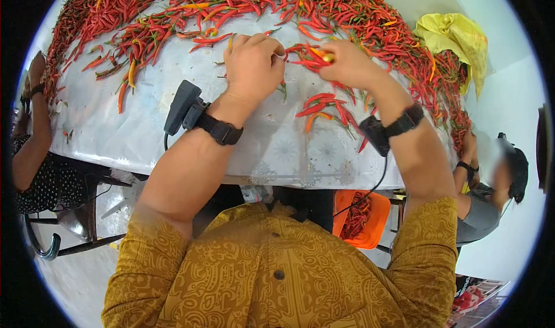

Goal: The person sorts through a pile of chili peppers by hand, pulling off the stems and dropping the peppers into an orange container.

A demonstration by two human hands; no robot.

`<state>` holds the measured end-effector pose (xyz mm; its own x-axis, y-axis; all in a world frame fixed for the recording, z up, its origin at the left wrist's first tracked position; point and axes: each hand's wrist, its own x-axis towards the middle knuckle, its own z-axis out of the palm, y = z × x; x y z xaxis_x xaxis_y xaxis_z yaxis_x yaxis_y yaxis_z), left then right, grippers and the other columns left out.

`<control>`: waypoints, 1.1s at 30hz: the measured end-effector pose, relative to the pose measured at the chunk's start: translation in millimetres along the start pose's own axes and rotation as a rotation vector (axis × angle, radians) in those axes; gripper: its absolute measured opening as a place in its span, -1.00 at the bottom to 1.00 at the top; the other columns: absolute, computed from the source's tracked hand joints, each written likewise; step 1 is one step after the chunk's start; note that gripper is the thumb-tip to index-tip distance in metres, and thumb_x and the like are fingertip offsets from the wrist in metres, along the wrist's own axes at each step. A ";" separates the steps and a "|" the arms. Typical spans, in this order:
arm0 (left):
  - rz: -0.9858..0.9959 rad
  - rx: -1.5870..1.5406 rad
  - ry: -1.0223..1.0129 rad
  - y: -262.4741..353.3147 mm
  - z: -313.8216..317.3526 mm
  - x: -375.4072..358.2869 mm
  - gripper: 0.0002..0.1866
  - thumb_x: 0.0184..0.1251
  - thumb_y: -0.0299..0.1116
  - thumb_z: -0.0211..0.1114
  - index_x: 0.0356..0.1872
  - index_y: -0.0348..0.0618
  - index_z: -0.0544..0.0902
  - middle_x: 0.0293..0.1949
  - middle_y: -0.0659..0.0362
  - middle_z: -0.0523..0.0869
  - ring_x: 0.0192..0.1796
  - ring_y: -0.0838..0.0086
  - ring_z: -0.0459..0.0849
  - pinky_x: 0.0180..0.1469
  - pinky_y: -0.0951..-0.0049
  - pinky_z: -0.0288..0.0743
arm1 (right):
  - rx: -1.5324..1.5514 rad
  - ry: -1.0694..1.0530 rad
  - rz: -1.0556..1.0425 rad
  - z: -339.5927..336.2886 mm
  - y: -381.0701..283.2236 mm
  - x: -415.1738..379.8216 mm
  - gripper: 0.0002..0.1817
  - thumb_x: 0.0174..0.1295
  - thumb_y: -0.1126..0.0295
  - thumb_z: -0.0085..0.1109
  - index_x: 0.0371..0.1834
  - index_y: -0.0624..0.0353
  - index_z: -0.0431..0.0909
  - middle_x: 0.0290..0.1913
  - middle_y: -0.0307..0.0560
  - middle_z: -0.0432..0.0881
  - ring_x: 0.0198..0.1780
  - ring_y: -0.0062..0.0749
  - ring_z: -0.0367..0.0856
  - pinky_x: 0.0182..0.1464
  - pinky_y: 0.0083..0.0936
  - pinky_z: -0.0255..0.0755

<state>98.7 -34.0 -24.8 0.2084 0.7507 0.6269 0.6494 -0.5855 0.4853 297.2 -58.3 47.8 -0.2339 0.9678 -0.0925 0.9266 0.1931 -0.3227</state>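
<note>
My left hand [254, 67] is over the middle of the table with its fingers curled in a pinch. What sits between its fingertips, if anything, is too small to make out. A green stem or chili tip [283, 89] shows just below it. To its right, my right hand [350, 66] is closed around a small bunch of red and orange chili peppers [312, 57], their ends pointing toward my left hand. Several loose red chilies [324, 101] lie on the white tablecloth [260, 154] below my right hand. Both wrists wear black straps with devices.
A long heap of red chilies [225, 1] curves around the table's far side. A yellow sack [457, 39] stands at the right. An orange crate [373, 218] with chilies is below the table edge. One person's arm [37, 114] is at left; another person [485, 189] works at right.
</note>
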 end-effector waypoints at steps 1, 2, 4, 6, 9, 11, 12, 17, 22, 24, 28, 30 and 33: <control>0.033 -0.044 -0.025 -1.1 2.8 -0.9 -0.86 -0.07 -0.40 0.20 -0.43 0.03 0.68 -0.27 0.30 0.66 -0.08 0.25 0.53 -0.05 0.12 0.33 | -0.060 0.034 -0.033 -7.9 6.6 -8.4 -0.66 -0.14 0.36 0.22 -0.28 0.33 0.53 -0.47 0.05 0.55 -0.44 -0.34 0.51 -0.34 -0.43 0.38; 0.068 -0.089 -0.050 -1.8 6.3 -1.7 -0.87 -0.07 -0.38 0.22 -0.44 0.05 0.69 -0.27 0.33 0.66 -0.06 0.27 0.52 -0.02 0.06 0.31 | 0.034 0.024 0.059 -17.3 11.2 -18.8 -0.66 -0.12 0.38 0.22 -0.24 0.34 0.54 -0.48 -0.03 0.54 -0.44 -0.41 0.48 -0.35 -0.45 0.37; 0.129 -0.106 -0.033 -2.5 15.1 -7.1 -0.85 -0.07 -0.40 0.21 -0.43 0.02 0.68 -0.27 0.28 0.67 -0.10 0.25 0.53 -0.05 0.10 0.33 | 0.143 0.089 0.149 -29.9 40.4 -34.9 -0.67 -0.08 0.42 0.22 -0.21 0.34 0.55 -0.48 -0.17 0.52 -0.43 -0.56 0.44 -0.37 -0.50 0.34; 0.188 -0.127 -0.020 -0.5 18.8 -11.6 -0.84 -0.08 -0.41 0.20 -0.41 -0.02 0.68 -0.28 0.24 0.67 -0.14 0.23 0.53 -0.08 0.14 0.36 | 0.157 0.163 0.154 -40.7 72.4 -46.2 -0.68 -0.06 0.43 0.22 -0.20 0.34 0.56 -0.48 -0.23 0.51 -0.43 -0.62 0.41 -0.38 -0.54 0.32; 0.233 -0.061 -0.066 1.6 16.1 -13.2 -0.84 -0.09 -0.41 0.21 -0.41 -0.03 0.68 -0.35 0.22 0.66 -0.19 0.24 0.53 -0.12 0.16 0.35 | 0.205 0.171 0.324 -59.1 83.7 -62.8 -0.70 -0.01 0.44 0.27 -0.19 0.31 0.58 -0.48 -0.27 0.51 -0.47 -0.65 0.40 -0.40 -0.59 0.30; 0.134 -0.047 -0.163 6.5 8.1 -9.3 -0.86 -0.09 -0.40 0.23 -0.43 -0.03 0.68 -0.43 0.22 0.64 -0.25 0.26 0.54 -0.16 0.21 0.35 | 0.200 0.157 0.408 -59.6 91.4 -69.4 -0.71 -0.01 0.44 0.27 -0.20 0.30 0.58 -0.49 -0.29 0.51 -0.47 -0.65 0.40 -0.40 -0.59 0.29; 0.139 -0.050 -0.163 7.5 8.4 -8.8 -0.86 -0.09 -0.40 0.23 -0.43 -0.03 0.68 -0.43 0.22 0.64 -0.25 0.26 0.54 -0.16 0.21 0.35 | 0.194 0.139 0.485 -58.8 96.7 -72.3 -0.72 -0.01 0.44 0.27 -0.20 0.30 0.59 -0.50 -0.30 0.50 -0.48 -0.66 0.40 -0.40 -0.59 0.29; 0.141 -0.091 -0.138 8.3 7.9 -6.6 -0.87 -0.08 -0.41 0.24 -0.44 -0.07 0.68 -0.46 0.20 0.64 -0.30 0.26 0.55 -0.21 0.24 0.36 | -0.027 0.016 0.443 -17.6 113.4 -64.5 -0.70 -0.06 0.39 0.26 -0.25 0.32 0.55 -0.47 -0.10 0.63 -0.40 -0.46 0.59 -0.38 -0.49 0.42; 0.154 -0.157 -0.114 6.7 8.4 -5.6 -0.86 -0.08 -0.44 0.24 -0.42 -0.12 0.67 -0.41 0.16 0.67 -0.30 0.24 0.57 -0.20 0.27 0.40 | 0.097 0.352 0.125 -8.0 75.4 -66.0 -0.68 -0.10 0.41 0.24 -0.22 0.29 0.56 -0.44 -0.01 0.62 -0.40 -0.43 0.59 -0.35 -0.46 0.42; 0.167 -0.161 -0.107 6.7 7.9 -5.6 -0.85 -0.08 -0.45 0.24 -0.41 -0.14 0.67 -0.40 0.14 0.68 -0.30 0.23 0.57 -0.19 0.28 0.41 | 0.203 0.285 0.225 -36.5 70.0 -63.2 -0.66 -0.11 0.42 0.24 -0.20 0.29 0.56 -0.44 0.00 0.61 -0.39 -0.43 0.57 -0.32 -0.45 0.41; 0.159 -0.188 -0.115 6.6 7.8 -3.9 -0.83 -0.07 -0.45 0.23 -0.38 -0.13 0.67 -0.39 0.13 0.68 -0.29 0.22 0.58 -0.19 0.27 0.41 | 0.062 0.357 0.264 -54.0 114.3 -58.4 -0.60 -0.12 0.42 0.26 -0.13 0.30 0.55 -0.45 -0.04 0.58 -0.39 -0.44 0.52 -0.28 -0.47 0.38; 0.164 -0.187 -0.112 5.7 9.6 -4.1 -0.83 -0.07 -0.45 0.23 -0.38 -0.14 0.67 -0.39 0.13 0.68 -0.29 0.22 0.58 -0.19 0.27 0.41 | 0.075 0.335 0.262 -50.3 126.5 -58.9 -0.63 -0.11 0.42 0.24 -0.17 0.31 0.55 -0.46 -0.02 0.58 -0.38 -0.43 0.55 -0.27 -0.44 0.40; 0.167 -0.212 -0.067 4.3 13.5 -4.7 -0.87 -0.10 -0.37 0.26 -0.45 -0.03 0.68 -0.49 0.19 0.63 -0.31 0.22 0.56 -0.29 0.20 0.40 | -0.130 0.248 0.248 -39.8 136.5 -56.2 -0.65 -0.11 0.41 0.23 -0.19 0.27 0.56 -0.41 0.04 0.61 -0.33 -0.29 0.60 -0.23 -0.38 0.43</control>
<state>110.4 -35.9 -33.9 0.3524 0.6525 0.6709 0.4358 -0.7488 0.4994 448.5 -79.9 46.5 0.0664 0.9943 0.0830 0.9795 -0.0491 -0.1955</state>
